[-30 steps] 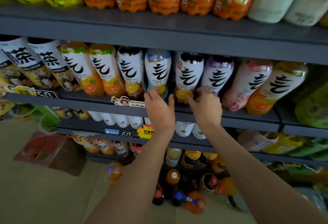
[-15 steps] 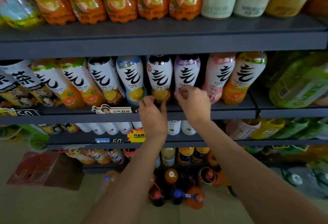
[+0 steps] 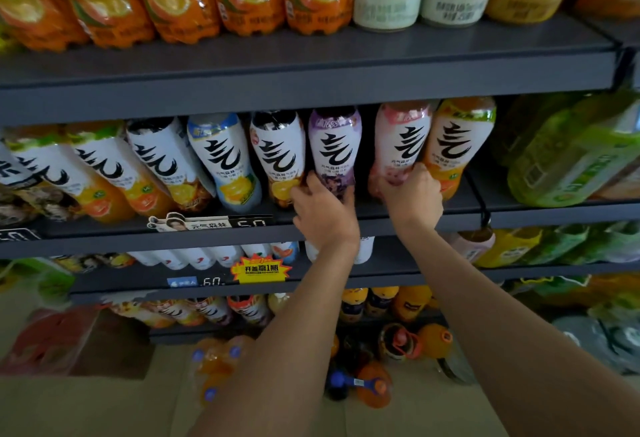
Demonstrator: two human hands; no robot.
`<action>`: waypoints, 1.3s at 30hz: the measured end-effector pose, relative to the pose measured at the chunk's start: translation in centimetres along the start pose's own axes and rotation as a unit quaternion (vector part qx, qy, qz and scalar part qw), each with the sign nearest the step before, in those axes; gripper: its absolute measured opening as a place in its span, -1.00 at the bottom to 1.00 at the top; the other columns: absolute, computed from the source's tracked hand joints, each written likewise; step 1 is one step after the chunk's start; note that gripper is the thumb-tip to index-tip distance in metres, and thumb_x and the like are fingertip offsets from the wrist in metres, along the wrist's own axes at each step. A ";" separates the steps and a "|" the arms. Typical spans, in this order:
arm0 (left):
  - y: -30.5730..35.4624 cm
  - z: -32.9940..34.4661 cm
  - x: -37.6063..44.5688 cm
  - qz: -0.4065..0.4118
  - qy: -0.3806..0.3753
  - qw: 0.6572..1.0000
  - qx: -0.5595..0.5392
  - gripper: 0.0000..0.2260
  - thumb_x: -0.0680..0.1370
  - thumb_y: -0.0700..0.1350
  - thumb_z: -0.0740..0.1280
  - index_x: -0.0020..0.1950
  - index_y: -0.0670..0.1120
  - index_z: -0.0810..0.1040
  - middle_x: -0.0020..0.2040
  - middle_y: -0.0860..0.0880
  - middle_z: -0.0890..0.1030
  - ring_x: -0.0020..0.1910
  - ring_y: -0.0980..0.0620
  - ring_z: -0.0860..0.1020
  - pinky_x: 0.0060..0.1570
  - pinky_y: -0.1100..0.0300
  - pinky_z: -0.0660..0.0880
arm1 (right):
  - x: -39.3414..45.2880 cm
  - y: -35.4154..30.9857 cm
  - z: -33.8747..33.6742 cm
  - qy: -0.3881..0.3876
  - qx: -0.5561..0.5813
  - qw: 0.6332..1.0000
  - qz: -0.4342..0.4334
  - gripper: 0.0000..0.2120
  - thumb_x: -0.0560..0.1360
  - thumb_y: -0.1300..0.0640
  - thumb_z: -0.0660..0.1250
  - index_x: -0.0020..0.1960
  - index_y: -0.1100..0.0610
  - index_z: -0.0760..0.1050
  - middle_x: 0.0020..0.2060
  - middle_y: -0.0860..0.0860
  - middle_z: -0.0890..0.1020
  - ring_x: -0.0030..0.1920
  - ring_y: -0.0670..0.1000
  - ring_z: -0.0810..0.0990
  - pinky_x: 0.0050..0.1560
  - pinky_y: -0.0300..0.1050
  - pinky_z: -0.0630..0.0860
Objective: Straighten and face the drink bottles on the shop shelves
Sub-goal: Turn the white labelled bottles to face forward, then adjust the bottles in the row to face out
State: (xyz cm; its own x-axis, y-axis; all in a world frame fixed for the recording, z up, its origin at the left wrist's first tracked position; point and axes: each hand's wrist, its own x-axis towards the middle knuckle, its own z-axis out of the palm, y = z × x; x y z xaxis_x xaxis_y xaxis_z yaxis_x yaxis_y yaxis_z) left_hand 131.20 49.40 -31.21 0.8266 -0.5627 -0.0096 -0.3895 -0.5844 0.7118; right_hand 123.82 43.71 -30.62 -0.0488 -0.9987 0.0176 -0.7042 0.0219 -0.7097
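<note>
On the dark grey metal shelf [image 3: 381, 220], left hand [image 3: 323, 215] grips the purple-labelled plastic bottle [image 3: 334, 151], right hand [image 3: 412, 194] grips the pink-labelled plastic bottle [image 3: 398, 146]; twisting hard may topple close neighbours

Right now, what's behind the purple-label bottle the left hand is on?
Behind the purple-label bottle only dark shelf space shows in the gap to its right. Whether more bottles stand behind it cannot be seen; the bottle and the left hand cover that spot.
</note>
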 end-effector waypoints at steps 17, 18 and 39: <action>1.8 1.7 -3.1 0.119 -0.029 0.992 -0.011 -0.50 0.54 0.08 0.30 0.39 -0.12 0.30 0.26 -0.12 0.39 0.24 -0.08 0.40 0.11 0.06 0.42 | 1.5 5.0 -5.1 0.054 0.018 0.998 0.005 -0.37 0.38 -0.11 0.44 0.27 0.20 0.30 0.18 0.16 0.47 0.20 0.21 0.45 0.02 0.12 0.41; 2.4 2.1 -2.9 0.104 -0.036 0.994 0.013 -0.45 0.53 0.11 0.28 0.42 -0.11 0.25 0.28 -0.14 0.36 0.26 -0.10 0.38 0.12 0.05 0.42 | 2.1 4.8 -5.0 0.025 0.006 1.000 0.003 -0.33 0.37 -0.10 0.45 0.30 0.20 0.28 0.23 0.17 0.45 0.24 0.21 0.43 0.07 0.15 0.42; 3.1 3.5 -3.1 0.102 -0.038 0.994 -0.008 -0.57 0.56 0.00 0.29 0.34 -0.19 0.32 0.24 -0.14 0.35 0.21 -0.12 0.42 0.11 0.03 0.42 | 4.0 4.4 -4.6 -0.096 0.045 0.994 0.023 -0.39 0.37 0.00 0.47 0.28 0.20 0.28 0.19 0.18 0.50 0.13 0.23 0.54 0.01 0.17 0.56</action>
State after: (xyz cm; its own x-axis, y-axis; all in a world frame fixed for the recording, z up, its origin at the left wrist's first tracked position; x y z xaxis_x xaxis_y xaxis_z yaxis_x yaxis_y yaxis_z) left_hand 126.04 47.24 -31.47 0.6973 -0.7120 0.0834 -0.5396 -0.4447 0.7149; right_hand 117.21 40.02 -30.44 0.0618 -0.9875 -0.1450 -0.6370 0.0728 -0.7674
